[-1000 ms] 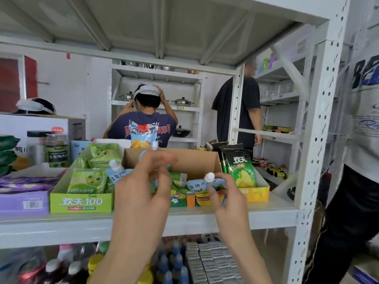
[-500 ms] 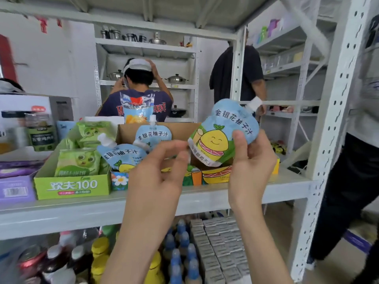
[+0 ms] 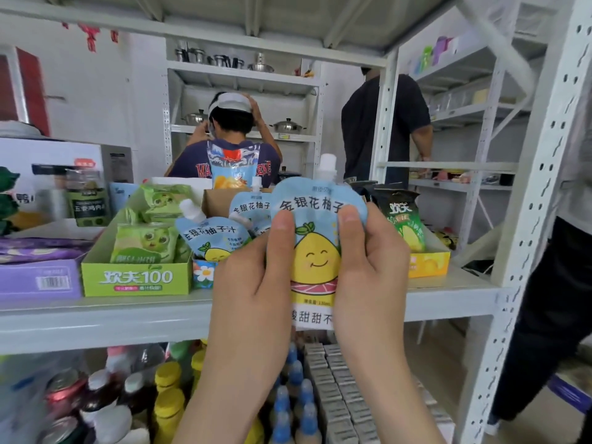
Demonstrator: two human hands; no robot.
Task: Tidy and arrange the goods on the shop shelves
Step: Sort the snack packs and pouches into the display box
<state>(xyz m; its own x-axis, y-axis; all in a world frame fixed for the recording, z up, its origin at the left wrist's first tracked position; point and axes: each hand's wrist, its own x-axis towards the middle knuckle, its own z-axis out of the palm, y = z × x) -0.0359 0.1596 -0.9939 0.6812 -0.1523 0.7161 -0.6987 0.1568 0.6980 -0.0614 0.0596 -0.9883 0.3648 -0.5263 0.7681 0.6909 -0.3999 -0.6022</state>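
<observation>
A light-blue juice pouch [image 3: 315,248] with a smiling yellow fruit and a white cap is held upright in front of the shelf. My left hand [image 3: 256,283] grips its left edge and my right hand [image 3: 368,277] grips its right edge, thumbs on the front. Behind them, two more matching pouches [image 3: 208,232] lean in a cardboard box [image 3: 217,200] on the grey shelf [image 3: 128,318]. The box's front is hidden by my hands.
A green carton [image 3: 134,277] of green packets and a purple box [image 3: 38,277] stand left on the shelf; a yellow carton [image 3: 427,264] with a dark-green bag stands right. Bottles [image 3: 166,398] fill the shelf below. A white upright post [image 3: 525,219] rises on the right. Three people stand beyond.
My right hand lifted a pouch out of the box and turned it upright. My left hand has moved over and taken hold of its left edge. The camera has moved closer.
</observation>
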